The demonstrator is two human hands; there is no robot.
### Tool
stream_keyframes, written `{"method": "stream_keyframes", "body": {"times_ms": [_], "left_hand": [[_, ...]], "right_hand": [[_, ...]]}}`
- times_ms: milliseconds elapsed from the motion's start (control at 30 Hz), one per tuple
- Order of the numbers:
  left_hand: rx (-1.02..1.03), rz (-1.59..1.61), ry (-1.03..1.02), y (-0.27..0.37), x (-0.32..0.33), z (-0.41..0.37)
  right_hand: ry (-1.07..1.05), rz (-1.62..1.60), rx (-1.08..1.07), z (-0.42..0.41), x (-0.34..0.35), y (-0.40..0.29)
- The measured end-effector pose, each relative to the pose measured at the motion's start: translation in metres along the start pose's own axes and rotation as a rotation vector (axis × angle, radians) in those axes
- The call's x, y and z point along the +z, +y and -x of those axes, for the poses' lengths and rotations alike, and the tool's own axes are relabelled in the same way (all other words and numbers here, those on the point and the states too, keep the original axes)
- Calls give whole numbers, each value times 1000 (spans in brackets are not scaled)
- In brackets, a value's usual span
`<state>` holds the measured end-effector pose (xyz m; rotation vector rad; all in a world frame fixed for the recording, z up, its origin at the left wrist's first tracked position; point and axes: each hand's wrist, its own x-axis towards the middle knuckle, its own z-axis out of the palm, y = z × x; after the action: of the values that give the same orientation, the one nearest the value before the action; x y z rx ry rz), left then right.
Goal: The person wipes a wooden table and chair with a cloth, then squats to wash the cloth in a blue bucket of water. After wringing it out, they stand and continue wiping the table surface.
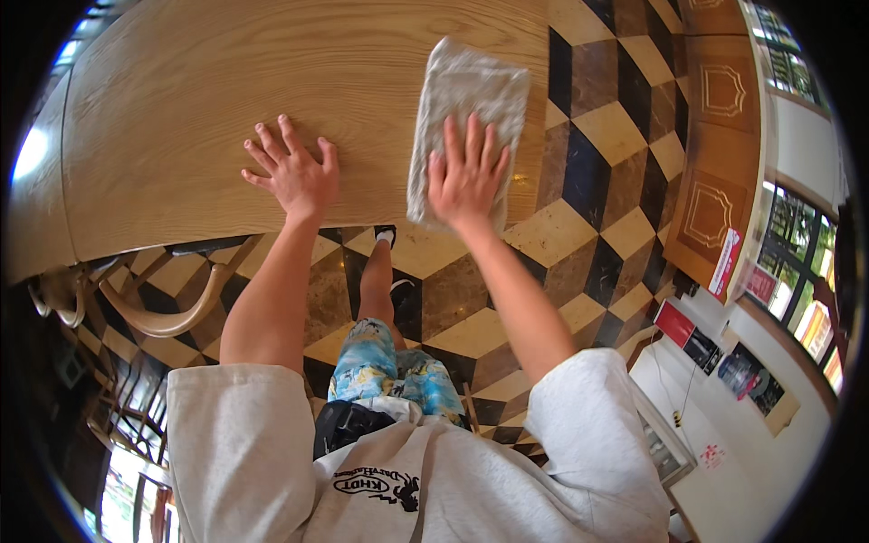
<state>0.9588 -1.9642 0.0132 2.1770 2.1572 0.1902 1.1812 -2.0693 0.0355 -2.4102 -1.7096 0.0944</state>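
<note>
Flat on a wooden tabletop (204,88), my left hand (299,173) rests with its fingers spread and nothing under it that I can see. My right hand (468,170) presses palm down on a folded whitish cloth (475,81), fingers slightly apart. The cloth lies near the table's right end, its lower edge reaching the front edge of the tabletop. Beneath the cloth the wood is hidden.
A curved wooden chair (166,326) stands at the table's front left. Patterned floor tiles (611,129) run along the right, up to wooden panelled cabinets (723,88). A framed board (655,441) leans low at the right beside the white wall (760,468).
</note>
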Motion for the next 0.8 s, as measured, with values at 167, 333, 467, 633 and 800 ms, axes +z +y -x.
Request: {"method": "stream_keyframes", "body": {"times_ms": [167,333,467,633,800], "left_hand": [[20,7,1,1,4,0],[12,6,5,-4,7,0],[-5,-6,-6,-6,5,1],[16,5,19,-5,4,-1],[17,-13,7,-9,-3,1]], "right_hand": [[-9,-89,37,60,4,-8],[-33,-49,26,58,7,-9],[-69,-13,-5,27,10,6],[-43,27,-10,-70,13,32],[25,65,-52,-157,24,44]]}}
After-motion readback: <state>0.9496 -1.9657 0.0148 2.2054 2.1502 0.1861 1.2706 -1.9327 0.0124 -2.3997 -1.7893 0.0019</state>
